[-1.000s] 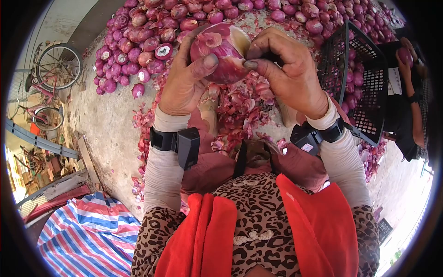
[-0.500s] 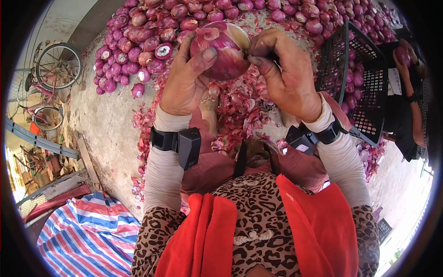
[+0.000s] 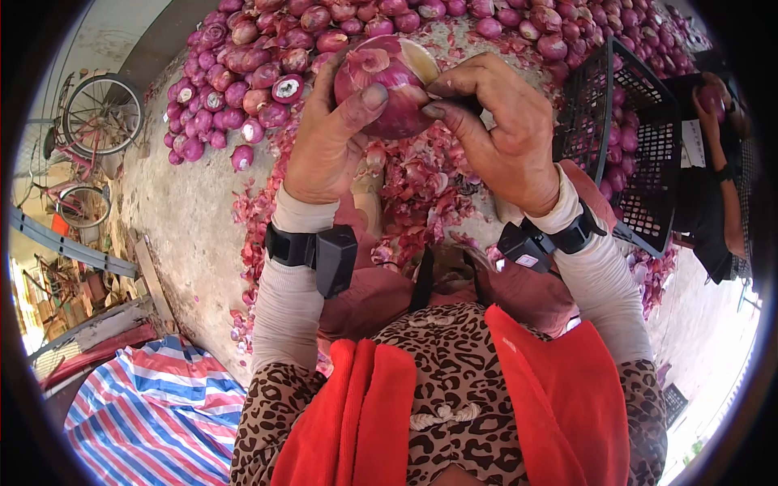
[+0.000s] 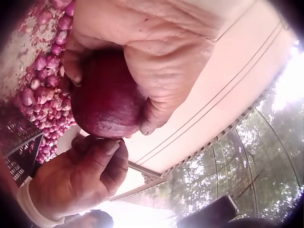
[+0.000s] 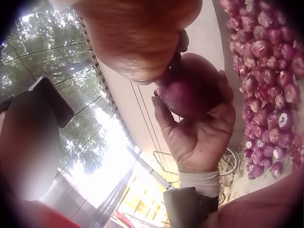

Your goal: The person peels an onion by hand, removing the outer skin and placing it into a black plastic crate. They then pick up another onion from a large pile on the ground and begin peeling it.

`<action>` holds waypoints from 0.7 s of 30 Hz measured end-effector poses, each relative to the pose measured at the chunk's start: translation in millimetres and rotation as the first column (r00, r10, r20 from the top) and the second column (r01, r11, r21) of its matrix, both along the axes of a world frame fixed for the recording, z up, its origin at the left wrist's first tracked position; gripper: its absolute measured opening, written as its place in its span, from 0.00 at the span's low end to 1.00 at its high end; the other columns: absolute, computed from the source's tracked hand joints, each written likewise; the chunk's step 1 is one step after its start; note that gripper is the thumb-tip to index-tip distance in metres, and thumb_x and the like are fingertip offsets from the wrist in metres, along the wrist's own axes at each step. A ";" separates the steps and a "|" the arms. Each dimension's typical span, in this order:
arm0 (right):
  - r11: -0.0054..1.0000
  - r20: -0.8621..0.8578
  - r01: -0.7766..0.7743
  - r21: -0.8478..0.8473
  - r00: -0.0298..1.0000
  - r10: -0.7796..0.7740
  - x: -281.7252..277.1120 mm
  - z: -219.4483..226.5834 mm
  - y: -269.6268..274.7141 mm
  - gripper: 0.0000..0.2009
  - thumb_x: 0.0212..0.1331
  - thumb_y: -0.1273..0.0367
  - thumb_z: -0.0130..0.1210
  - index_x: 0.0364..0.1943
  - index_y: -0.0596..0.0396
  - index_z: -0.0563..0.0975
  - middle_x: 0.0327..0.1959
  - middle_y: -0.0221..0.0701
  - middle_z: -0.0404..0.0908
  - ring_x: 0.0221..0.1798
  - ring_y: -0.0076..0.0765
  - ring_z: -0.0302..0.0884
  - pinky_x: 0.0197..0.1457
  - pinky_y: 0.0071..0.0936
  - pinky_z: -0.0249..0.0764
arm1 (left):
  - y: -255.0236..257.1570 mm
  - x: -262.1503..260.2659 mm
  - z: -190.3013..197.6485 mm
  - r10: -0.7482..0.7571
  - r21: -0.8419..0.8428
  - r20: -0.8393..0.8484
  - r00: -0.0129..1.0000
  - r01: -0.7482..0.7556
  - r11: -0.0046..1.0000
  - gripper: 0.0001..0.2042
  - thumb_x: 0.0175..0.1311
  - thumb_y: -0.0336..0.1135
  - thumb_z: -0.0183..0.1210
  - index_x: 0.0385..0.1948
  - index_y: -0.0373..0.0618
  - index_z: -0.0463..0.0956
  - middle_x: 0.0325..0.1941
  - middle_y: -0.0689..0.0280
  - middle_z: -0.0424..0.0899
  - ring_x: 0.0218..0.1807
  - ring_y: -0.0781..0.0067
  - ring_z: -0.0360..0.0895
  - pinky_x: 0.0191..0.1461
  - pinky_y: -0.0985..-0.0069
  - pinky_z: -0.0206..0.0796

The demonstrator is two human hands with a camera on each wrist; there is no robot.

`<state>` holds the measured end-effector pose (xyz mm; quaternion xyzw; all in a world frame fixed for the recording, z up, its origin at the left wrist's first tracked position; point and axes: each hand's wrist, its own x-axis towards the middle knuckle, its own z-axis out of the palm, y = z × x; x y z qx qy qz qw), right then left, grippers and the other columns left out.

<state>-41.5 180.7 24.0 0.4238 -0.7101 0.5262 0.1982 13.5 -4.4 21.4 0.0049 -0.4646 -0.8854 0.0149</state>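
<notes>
A large red onion (image 3: 391, 91) with a pale patch on its upper right side is held up in front of the body. My left hand (image 3: 328, 146) grips it from the left, thumb on its near face. The right hand (image 3: 506, 130) has thumb and forefinger against the onion's right edge, by the pale patch. In the left wrist view the onion (image 4: 107, 97) lies in the curled left hand (image 4: 156, 61), with the right hand's fingertips at its lower end. The right wrist view shows the onion (image 5: 190, 88) cupped by the left hand (image 5: 202, 137); whether skin is pinched is hidden.
Piled onions (image 3: 235, 61) cover the ground ahead, with loose skins (image 3: 421, 186) between the legs. A black crate (image 3: 652, 154) holding onions is tilted at the right, beside another person's arm (image 3: 729, 202). A striped sheet (image 3: 162, 405) and bicycles (image 3: 101, 117) are at the left.
The right hand moved slightly left and its wrist dropped inward; its finger and thumb tips parted a little at the onion's edge. The onion rose slightly, held by the left hand throughout.
</notes>
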 end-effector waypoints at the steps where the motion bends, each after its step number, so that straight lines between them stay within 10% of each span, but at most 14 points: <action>1: 1.000 0.000 0.000 0.000 1.000 0.000 -1.0 -0.4 0.4 0.12 0.45 0.81 0.62 0.36 0.59 0.77 0.31 0.37 0.75 0.34 0.45 0.77 0.35 0.33 0.73 | -0.3 -0.7 -1.5 0.007 -0.027 -0.020 1.000 -0.008 1.000 0.33 0.57 0.31 0.65 0.63 0.40 0.56 0.57 0.58 0.73 0.56 0.64 0.76 0.58 0.67 0.73; 13: 0.999 0.059 -0.055 -0.002 0.997 0.055 -2.6 -4.5 -2.0 0.12 0.48 0.85 0.54 0.36 0.59 0.72 0.30 0.39 0.73 0.34 0.51 0.74 0.38 0.36 0.71 | 0.7 -0.7 -0.6 0.054 -0.088 0.003 0.999 -0.054 0.995 0.34 0.57 0.30 0.65 0.63 0.37 0.56 0.57 0.57 0.72 0.56 0.63 0.76 0.59 0.66 0.72; 16: 0.998 0.106 -0.067 -0.008 0.992 0.068 -1.8 -3.3 -1.3 0.11 0.50 0.84 0.54 0.37 0.59 0.71 0.31 0.38 0.74 0.34 0.46 0.76 0.38 0.33 0.72 | 0.1 -1.0 -1.0 0.037 -0.062 0.014 0.999 -0.036 0.997 0.33 0.59 0.33 0.63 0.64 0.39 0.54 0.56 0.58 0.73 0.54 0.64 0.78 0.53 0.68 0.76; 18: 0.985 0.424 -0.007 -0.174 0.902 0.081 2.8 -0.7 -3.8 0.10 0.52 0.83 0.56 0.38 0.61 0.73 0.32 0.36 0.76 0.35 0.36 0.78 0.39 0.28 0.73 | -1.5 -1.0 -2.1 0.030 -0.073 0.009 1.000 -0.029 0.997 0.33 0.60 0.34 0.62 0.64 0.40 0.54 0.56 0.58 0.74 0.53 0.64 0.79 0.48 0.70 0.79; 21: 0.978 0.313 -0.096 -0.187 0.937 0.152 -6.6 -6.2 0.4 0.10 0.52 0.81 0.58 0.39 0.60 0.76 0.33 0.33 0.78 0.36 0.29 0.78 0.40 0.24 0.73 | -6.7 0.7 -9.2 -0.022 0.000 0.027 0.999 0.023 1.000 0.31 0.63 0.37 0.60 0.64 0.43 0.54 0.56 0.61 0.75 0.51 0.67 0.80 0.37 0.78 0.80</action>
